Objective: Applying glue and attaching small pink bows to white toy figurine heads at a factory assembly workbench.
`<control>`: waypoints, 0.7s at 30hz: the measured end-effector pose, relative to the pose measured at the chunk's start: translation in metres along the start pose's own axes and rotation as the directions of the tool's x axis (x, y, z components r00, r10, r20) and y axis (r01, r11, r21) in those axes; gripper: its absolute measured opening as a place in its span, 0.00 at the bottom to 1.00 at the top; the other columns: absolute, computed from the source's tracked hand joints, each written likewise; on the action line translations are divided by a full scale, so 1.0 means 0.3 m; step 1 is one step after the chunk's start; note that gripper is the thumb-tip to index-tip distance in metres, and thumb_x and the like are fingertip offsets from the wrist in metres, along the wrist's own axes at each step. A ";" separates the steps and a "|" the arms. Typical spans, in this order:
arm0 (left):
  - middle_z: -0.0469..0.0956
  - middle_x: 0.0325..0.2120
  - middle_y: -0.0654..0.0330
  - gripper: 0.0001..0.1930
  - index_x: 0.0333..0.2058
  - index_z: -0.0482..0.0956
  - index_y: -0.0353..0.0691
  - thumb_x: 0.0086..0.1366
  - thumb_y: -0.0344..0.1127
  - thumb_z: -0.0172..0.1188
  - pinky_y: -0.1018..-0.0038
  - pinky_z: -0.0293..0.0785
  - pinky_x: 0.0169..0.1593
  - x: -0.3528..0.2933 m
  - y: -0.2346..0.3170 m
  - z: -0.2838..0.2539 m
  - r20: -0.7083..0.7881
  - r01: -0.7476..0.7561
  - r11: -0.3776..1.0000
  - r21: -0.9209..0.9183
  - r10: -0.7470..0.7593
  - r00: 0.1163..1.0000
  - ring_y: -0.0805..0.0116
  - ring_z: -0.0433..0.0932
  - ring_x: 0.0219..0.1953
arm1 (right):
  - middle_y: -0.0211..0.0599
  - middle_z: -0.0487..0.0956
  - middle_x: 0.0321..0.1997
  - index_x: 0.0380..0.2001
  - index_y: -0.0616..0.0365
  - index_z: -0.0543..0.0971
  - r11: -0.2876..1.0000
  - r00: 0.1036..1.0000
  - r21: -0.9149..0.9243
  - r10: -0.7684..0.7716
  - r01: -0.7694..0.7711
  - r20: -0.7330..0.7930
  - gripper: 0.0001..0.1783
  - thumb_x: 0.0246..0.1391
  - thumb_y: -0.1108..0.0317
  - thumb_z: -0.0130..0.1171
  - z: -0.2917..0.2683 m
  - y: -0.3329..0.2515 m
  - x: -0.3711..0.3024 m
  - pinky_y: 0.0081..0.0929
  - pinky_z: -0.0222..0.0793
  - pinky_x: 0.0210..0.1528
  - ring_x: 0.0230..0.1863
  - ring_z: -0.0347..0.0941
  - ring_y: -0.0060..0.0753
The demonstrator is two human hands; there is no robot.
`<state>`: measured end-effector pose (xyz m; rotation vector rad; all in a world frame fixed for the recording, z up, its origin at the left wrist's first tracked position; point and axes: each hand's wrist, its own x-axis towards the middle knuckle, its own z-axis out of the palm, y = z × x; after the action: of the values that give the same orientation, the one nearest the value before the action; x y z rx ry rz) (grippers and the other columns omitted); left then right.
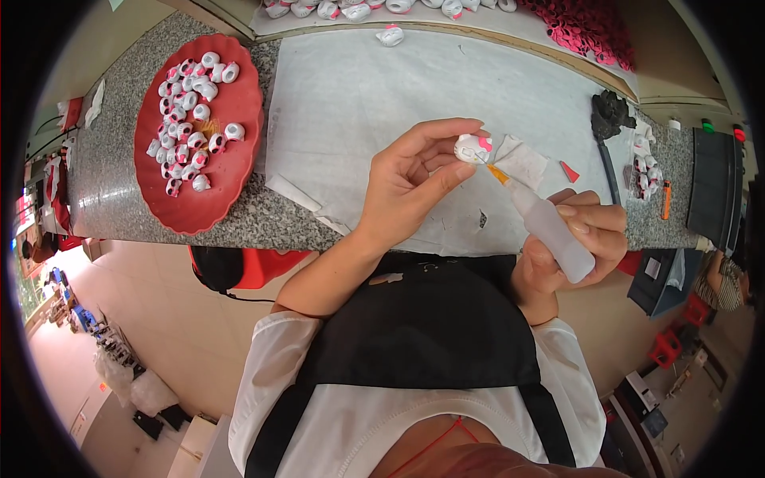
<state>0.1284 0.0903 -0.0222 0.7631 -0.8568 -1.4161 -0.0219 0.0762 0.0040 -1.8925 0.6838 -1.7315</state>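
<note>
Between the thumb and fingertips of my left hand [410, 171] is a small white cat-head piece [472, 149] with a pink bow. My right hand [586, 231] wraps round a translucent white squeeze bottle [551, 231], tilted up and to the left. The bottle's narrow orange tip [498, 173] reaches the lower right side of the piece; whether it touches is too fine to tell. Both hands are above a white sheet [351, 103] on the bench. A folded white paper [522, 162] lies just beyond the bottle tip.
At the left, a red scalloped tray [227, 179] holds many similar pieces. One lone piece [390, 36] lies at the sheet's far edge. Pink parts [586, 32] are heaped on the back ledge. A black crumpled bag [612, 115] and an orange stick [666, 201] are at the right.
</note>
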 end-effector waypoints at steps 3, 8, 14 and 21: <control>0.69 0.36 0.58 0.16 0.41 0.66 0.32 0.51 0.20 0.51 0.81 0.67 0.40 0.000 -0.016 -0.001 -0.003 -0.091 0.994 0.057 0.092 0.996 0.74 0.69 0.38 | 0.35 0.65 0.28 0.31 0.58 0.66 0.996 1.000 0.083 0.014 -0.017 0.028 0.24 0.28 0.71 0.67 -0.002 -0.003 0.002 0.18 0.64 0.22 0.23 0.66 0.27; 0.69 0.34 0.59 0.16 0.40 0.69 0.34 0.50 0.21 0.52 0.80 0.67 0.39 0.003 -0.029 -0.001 -0.009 -0.184 0.964 0.191 0.190 0.982 0.74 0.69 0.36 | 0.34 0.65 0.28 0.31 0.58 0.66 0.997 0.999 0.079 0.018 -0.021 0.038 0.23 0.28 0.70 0.67 0.000 -0.003 0.001 0.18 0.64 0.22 0.23 0.66 0.26; 0.70 0.34 0.58 0.17 0.39 0.71 0.37 0.47 0.21 0.54 0.80 0.67 0.37 0.002 -0.028 -0.003 -0.005 -0.237 0.916 0.323 0.252 0.968 0.72 0.69 0.34 | 0.36 0.64 0.25 0.28 0.59 0.65 1.000 0.999 0.010 -0.022 0.022 0.044 0.19 0.32 0.67 0.62 0.008 0.006 -0.004 0.17 0.62 0.18 0.18 0.60 0.23; 0.70 0.35 0.57 0.17 0.39 0.71 0.38 0.47 0.21 0.53 0.80 0.67 0.35 0.003 -0.032 -0.007 -0.020 -0.247 0.904 0.348 0.271 0.962 0.72 0.68 0.34 | 0.36 0.64 0.26 0.28 0.60 0.65 1.000 0.998 0.004 0.007 -0.007 0.056 0.20 0.32 0.67 0.63 0.000 -0.003 0.001 0.17 0.61 0.18 0.18 0.61 0.23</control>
<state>0.1252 0.0891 -0.0316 0.9163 -1.1250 -1.0097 -0.0220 0.0767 0.0047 -1.9259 0.6651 -1.6681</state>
